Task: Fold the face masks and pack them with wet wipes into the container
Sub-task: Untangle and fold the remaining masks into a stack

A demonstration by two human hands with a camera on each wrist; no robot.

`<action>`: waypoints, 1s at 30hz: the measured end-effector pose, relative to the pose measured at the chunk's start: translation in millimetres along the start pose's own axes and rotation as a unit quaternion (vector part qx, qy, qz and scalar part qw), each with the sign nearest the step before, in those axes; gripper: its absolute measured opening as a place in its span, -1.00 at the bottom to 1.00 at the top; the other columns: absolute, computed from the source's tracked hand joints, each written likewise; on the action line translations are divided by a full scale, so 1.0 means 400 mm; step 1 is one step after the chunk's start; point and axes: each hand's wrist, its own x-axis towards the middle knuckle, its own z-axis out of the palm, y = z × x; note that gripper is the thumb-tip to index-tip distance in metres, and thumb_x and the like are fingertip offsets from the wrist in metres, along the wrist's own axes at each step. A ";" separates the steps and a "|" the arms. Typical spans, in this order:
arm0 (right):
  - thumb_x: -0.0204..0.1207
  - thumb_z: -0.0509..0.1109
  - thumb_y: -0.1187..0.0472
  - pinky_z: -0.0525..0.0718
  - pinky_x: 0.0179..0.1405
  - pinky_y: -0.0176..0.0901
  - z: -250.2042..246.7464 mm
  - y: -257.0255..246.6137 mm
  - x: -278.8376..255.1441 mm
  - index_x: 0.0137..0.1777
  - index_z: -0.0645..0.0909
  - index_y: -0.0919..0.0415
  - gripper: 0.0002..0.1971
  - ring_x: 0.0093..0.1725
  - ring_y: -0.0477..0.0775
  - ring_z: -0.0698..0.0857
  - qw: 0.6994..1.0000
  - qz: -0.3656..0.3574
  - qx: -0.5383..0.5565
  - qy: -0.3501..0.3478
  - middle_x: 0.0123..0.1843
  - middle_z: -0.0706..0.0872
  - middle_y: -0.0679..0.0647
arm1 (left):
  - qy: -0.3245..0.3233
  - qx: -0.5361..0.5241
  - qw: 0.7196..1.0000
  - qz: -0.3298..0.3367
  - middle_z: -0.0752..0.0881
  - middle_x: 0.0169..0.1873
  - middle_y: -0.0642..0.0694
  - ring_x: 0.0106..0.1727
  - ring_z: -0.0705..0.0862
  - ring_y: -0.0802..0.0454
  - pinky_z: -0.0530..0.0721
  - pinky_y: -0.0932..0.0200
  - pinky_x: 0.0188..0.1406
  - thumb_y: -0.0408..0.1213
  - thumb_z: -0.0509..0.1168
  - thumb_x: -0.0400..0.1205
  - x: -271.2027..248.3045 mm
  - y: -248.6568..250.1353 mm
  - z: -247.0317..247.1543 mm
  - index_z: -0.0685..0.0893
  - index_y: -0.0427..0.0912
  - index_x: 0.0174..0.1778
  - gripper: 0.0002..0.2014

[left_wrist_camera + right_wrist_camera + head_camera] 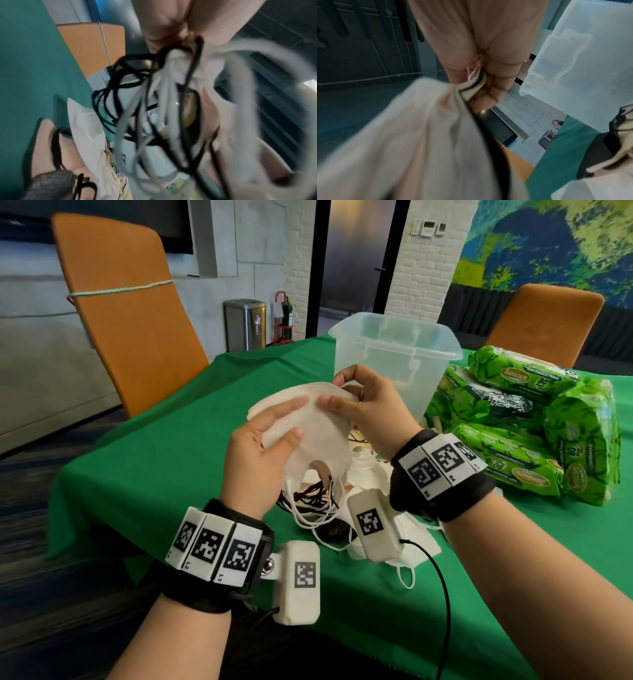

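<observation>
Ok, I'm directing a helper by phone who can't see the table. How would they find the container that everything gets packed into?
Start at the green tablecloth. Toward its far side, just behind the two hands holding a white mask, stands the container, left of the stacked green wet wipe packs. It is the only clear plastic tub there, upright, lidless and empty.

Container [394, 361]: on table [171, 446], toward far edge. Wet-wipe packs [524, 422]: stacked right of container, near right edge. Loose masks [407, 535]: near edge, before container. Chair [126, 313]: behind far-left corner.
</observation>
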 end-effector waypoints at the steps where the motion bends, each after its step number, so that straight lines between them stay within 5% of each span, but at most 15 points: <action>1: 0.47 0.42 0.39 0.61 -0.52 -0.24 -0.007 -0.001 0.009 -0.19 0.45 0.13 -0.79 -0.44 0.01 0.64 1.000 0.001 -0.020 -0.004 -0.31 0.64 0.19 | -0.004 0.005 1.000 -0.014 0.70 0.07 0.22 0.14 0.62 0.46 0.47 0.51 0.19 -0.51 0.33 0.58 0.001 -0.003 -0.003 0.67 0.12 0.07 -0.63; 6: 0.50 0.35 0.46 0.65 -0.48 -0.26 -0.084 0.001 0.102 -0.18 0.47 0.17 -0.80 -0.54 -0.06 0.68 0.995 0.020 -0.072 0.063 -0.33 0.70 0.13 | 0.049 0.016 0.997 -0.058 0.70 0.00 0.23 0.06 0.62 0.52 0.47 0.53 0.21 -0.50 0.31 0.59 0.010 -0.025 -0.027 0.69 0.15 -0.04 -0.65; 9: 0.47 0.39 0.43 0.72 -0.21 -0.11 -0.120 0.048 0.166 -0.21 0.52 0.14 -0.82 -0.40 -0.03 0.70 0.972 0.076 -0.207 0.075 -0.21 0.76 0.15 | 0.063 0.031 0.995 -0.072 0.68 0.00 0.27 0.03 0.60 0.58 0.44 0.53 0.25 -0.48 0.31 0.60 0.017 -0.036 -0.036 0.68 0.18 -0.05 -0.65; 11: 0.43 0.45 0.35 0.68 0.03 -0.06 -0.123 0.089 0.194 -0.11 0.64 0.16 -0.90 -0.18 0.03 0.71 0.922 0.122 -0.366 0.022 0.00 0.77 0.18 | 0.071 0.033 0.994 -0.078 0.67 -0.01 0.28 0.02 0.60 0.59 0.45 0.52 0.27 -0.48 0.31 0.60 0.021 -0.041 -0.040 0.68 0.19 -0.06 -0.65; 14: 0.41 0.51 0.17 0.54 0.24 -0.13 -0.101 0.152 0.214 0.26 0.62 0.21 -0.59 0.25 0.14 0.63 0.832 0.151 -0.526 -0.087 0.28 0.66 0.13 | 0.075 0.031 0.993 -0.085 0.68 0.00 0.27 0.03 0.61 0.57 0.47 0.48 0.28 -0.49 0.31 0.59 0.024 -0.047 -0.046 0.69 0.17 -0.06 -0.64; 16: 0.37 0.54 0.09 0.51 0.27 -0.11 -0.078 0.189 0.219 0.40 0.51 0.17 -0.41 0.33 0.17 0.57 0.797 0.159 -0.562 -0.152 0.37 0.60 0.12 | 0.078 0.034 0.992 -0.089 0.68 0.00 0.27 0.04 0.61 0.56 0.47 0.49 0.28 -0.49 0.31 0.59 0.025 -0.051 -0.050 0.69 0.17 -0.06 -0.64; 19: 0.26 0.60 0.06 0.57 0.18 -0.09 -0.057 0.237 0.232 0.43 0.46 0.07 -0.29 0.25 0.19 0.62 0.767 0.176 -0.578 -0.216 0.32 0.62 0.09 | 0.079 0.038 0.992 -0.095 0.67 0.00 0.29 0.04 0.60 0.58 0.46 0.55 0.24 -0.49 0.31 0.59 0.027 -0.055 -0.055 0.69 0.18 -0.06 -0.64; 24: 0.37 0.46 -0.09 0.53 -0.09 -0.16 -0.027 0.270 0.244 0.18 0.59 0.06 -0.58 -0.10 0.14 0.58 0.732 0.154 -0.623 -0.229 0.09 0.71 0.11 | 0.079 0.037 0.991 -0.101 0.67 -0.01 0.28 0.02 0.59 0.62 0.44 0.64 0.13 -0.49 0.31 0.59 0.030 -0.061 -0.060 0.69 0.14 -0.01 -0.66; 27: 0.58 0.26 -0.06 0.43 -0.15 -0.20 -0.025 0.268 0.254 0.06 0.59 0.24 -0.66 -0.14 0.15 0.52 0.743 0.166 -0.619 -0.195 -0.11 0.59 0.12 | 0.078 0.039 0.991 -0.105 0.67 -0.01 0.29 0.01 0.58 0.64 0.42 0.68 0.10 -0.49 0.31 0.59 0.031 -0.063 -0.059 0.69 0.13 0.00 -0.66; 30: 0.64 0.20 0.12 0.42 -0.18 -0.22 -0.041 0.255 0.256 0.16 0.64 0.35 -0.68 -0.17 0.16 0.54 0.771 0.169 -0.594 -0.154 -0.13 0.61 0.17 | 0.078 0.043 0.990 -0.108 0.67 -0.01 0.29 0.00 0.58 0.65 0.41 0.69 0.10 -0.48 0.30 0.60 0.029 -0.066 -0.061 0.69 0.14 -0.01 -0.66</action>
